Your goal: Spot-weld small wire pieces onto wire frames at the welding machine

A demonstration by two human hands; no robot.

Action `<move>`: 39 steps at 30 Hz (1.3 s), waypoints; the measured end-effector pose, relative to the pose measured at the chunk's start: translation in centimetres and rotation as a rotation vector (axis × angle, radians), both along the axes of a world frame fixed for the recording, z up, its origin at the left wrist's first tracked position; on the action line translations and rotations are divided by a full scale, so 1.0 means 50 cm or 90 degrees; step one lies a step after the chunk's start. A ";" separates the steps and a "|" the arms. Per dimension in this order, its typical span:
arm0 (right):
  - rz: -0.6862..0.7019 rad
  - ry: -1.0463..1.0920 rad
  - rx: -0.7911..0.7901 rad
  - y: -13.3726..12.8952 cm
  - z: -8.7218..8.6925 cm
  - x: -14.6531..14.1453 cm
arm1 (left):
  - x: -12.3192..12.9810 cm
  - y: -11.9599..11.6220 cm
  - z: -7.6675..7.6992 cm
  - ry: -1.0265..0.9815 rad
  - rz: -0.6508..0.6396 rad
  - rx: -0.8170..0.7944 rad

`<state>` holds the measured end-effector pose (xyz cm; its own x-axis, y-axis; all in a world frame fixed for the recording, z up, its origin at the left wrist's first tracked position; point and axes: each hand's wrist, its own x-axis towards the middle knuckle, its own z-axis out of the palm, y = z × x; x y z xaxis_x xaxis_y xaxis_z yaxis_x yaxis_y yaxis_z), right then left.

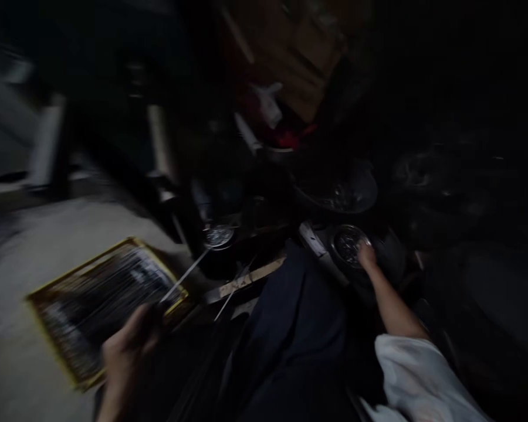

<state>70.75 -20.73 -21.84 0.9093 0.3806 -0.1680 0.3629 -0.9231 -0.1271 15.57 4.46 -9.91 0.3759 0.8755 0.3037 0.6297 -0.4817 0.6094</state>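
Observation:
My left hand (134,334) is closed around the dark handle end of a thin pale rod (185,274), which points up and to the right. The rod's far end reaches a small round dish (219,235) of shiny bits. My right hand (366,254) is at the right rim of a round metal bowl (348,245) holding small shiny pieces. Its fingers are blurred and partly lost in the dark, so what they hold cannot be made out.
A yellow-rimmed crate (132,240) filled with thin dark rods stands at the left on pale ground. A wooden strip (253,276) lies ahead of my knees. Beyond are a large basin (364,193), a knife-like blade (246,132) and a cardboard box (297,64).

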 end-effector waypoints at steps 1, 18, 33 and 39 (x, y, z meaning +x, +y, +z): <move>0.009 0.016 -0.026 0.002 0.006 -0.004 | -0.007 0.004 -0.009 -0.004 -0.010 -0.005; -0.026 0.031 -0.079 0.026 -0.021 -0.007 | -0.079 0.035 -0.064 0.008 0.017 0.000; -0.243 0.089 0.449 0.003 -0.041 0.033 | -0.022 0.052 -0.066 0.088 0.003 -0.003; -0.310 0.153 0.615 0.015 -0.056 0.023 | -0.002 0.049 -0.066 0.057 -0.022 -0.045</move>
